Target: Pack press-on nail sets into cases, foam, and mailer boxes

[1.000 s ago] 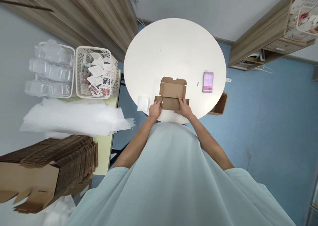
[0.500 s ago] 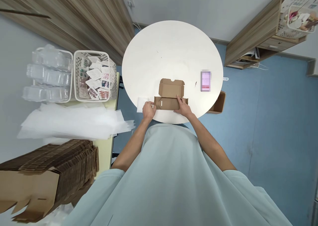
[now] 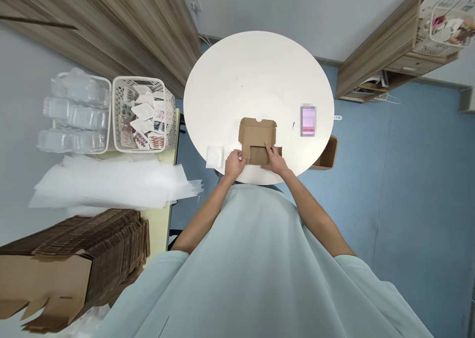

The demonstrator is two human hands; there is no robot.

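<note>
A brown cardboard box (image 3: 258, 133), partly folded with its lid flap lying toward the far side, rests near the front edge of the round white table (image 3: 260, 71). My left hand (image 3: 235, 165) grips the box's left side, where the end flap is folded inward. On the right, my right hand (image 3: 274, 161) holds the near part, thumb low and fingers reaching over the wall; a side flap sticks out beyond it. Left of my left hand lies a small white packet (image 3: 214, 157) at the table's edge.
A phone with a blurred screen (image 3: 308, 120) lies at the table's right. To the left stand a basket of small cards (image 3: 144, 115), clear plastic trays (image 3: 76, 111), white sheets (image 3: 107, 182) and stacked flat cardboard (image 3: 111, 254). An open brown box (image 3: 327, 154) is below the table's right edge.
My left hand has moved right, turning the box's left end flap inward over the base. My right hand stays nearly in place on the box.
</note>
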